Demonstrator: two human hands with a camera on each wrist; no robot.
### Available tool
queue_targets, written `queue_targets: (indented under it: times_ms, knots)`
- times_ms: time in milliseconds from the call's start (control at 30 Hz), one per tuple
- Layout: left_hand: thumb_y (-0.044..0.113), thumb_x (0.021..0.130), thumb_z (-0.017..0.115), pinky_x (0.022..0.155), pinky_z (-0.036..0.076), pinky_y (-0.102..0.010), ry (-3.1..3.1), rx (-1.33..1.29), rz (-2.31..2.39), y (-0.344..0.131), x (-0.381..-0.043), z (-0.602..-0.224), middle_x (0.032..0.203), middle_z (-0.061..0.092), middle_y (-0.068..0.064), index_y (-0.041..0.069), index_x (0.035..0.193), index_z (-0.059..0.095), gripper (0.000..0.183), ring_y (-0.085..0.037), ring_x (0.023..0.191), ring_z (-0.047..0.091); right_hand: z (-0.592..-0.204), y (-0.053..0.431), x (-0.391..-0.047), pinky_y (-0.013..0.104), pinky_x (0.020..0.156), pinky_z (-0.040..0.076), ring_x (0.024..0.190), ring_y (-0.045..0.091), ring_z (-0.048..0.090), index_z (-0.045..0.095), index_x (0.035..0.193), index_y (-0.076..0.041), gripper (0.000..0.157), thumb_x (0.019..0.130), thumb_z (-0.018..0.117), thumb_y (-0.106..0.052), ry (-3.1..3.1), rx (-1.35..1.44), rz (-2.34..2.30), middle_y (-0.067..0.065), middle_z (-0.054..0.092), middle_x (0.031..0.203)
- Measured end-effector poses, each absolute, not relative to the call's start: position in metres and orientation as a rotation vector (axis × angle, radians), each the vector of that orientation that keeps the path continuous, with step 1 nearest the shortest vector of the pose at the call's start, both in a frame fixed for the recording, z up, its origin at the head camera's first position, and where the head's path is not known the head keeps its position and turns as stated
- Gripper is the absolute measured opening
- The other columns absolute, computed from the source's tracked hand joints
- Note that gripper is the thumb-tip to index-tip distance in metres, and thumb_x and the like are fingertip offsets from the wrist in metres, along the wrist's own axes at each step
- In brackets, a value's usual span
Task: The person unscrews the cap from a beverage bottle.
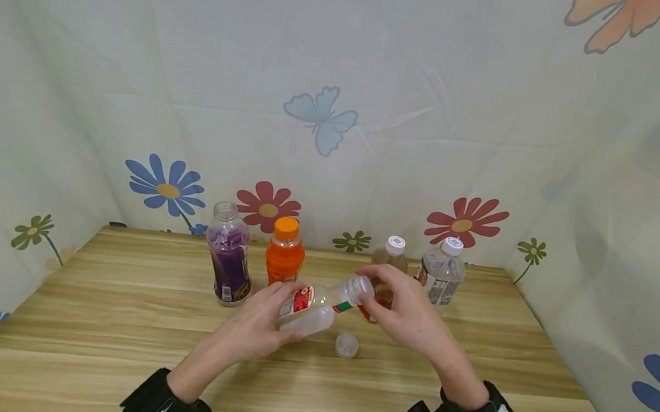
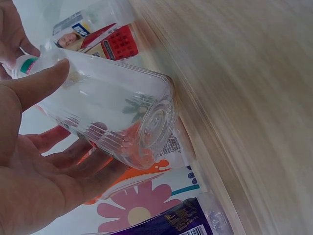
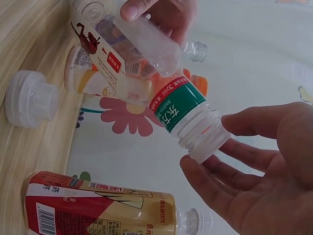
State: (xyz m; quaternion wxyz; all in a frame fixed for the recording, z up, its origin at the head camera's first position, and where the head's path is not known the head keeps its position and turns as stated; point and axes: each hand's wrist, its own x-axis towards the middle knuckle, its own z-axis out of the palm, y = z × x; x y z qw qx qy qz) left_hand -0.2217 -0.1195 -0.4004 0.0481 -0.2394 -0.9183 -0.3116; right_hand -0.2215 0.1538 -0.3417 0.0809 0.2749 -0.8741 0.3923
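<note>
My left hand (image 1: 269,322) grips a clear, uncapped plastic bottle (image 1: 316,307) round its body and holds it tilted above the table, mouth up to the right. The left wrist view shows its round base (image 2: 149,122) and my left hand (image 2: 44,161) wrapped about it. My right hand (image 1: 400,310) is cupped at the bottle's mouth. In the right wrist view my right hand (image 3: 254,166) has relaxed, spread fingers, the thumb touching the rim of the threaded neck (image 3: 198,132). A clear cap (image 1: 346,345) lies on the wooden table (image 1: 98,317) below the bottle, also seen as the cap (image 3: 29,98).
Standing along the back are an uncapped purple bottle (image 1: 229,256), an orange bottle (image 1: 284,252), a tea bottle (image 1: 394,252) partly behind my right hand, and a clear white-capped bottle (image 1: 442,271). Flowered cloth walls enclose the table on three sides.
</note>
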Motion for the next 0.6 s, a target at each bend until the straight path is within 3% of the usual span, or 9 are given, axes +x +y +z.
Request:
queue_targets:
  times_ms: [600]
  knots:
    - [0.023, 0.082, 0.089, 0.101, 0.05, -0.051, -2.803, -0.718, -0.945, -0.1199, -0.221, -0.3987, 0.134, 0.06, -0.008, 0.012, 0.144, 0.053, 0.073, -0.025, 0.116, 0.059, -0.339, 0.1556, -0.2213, 0.031, 0.079, 0.06, 0.105, 0.028, 0.067, 0.064, 0.124, -0.003, 0.038, 0.089, 0.075, 0.007, -2.561, 0.827, 1.174, 0.01, 0.064, 0.123]
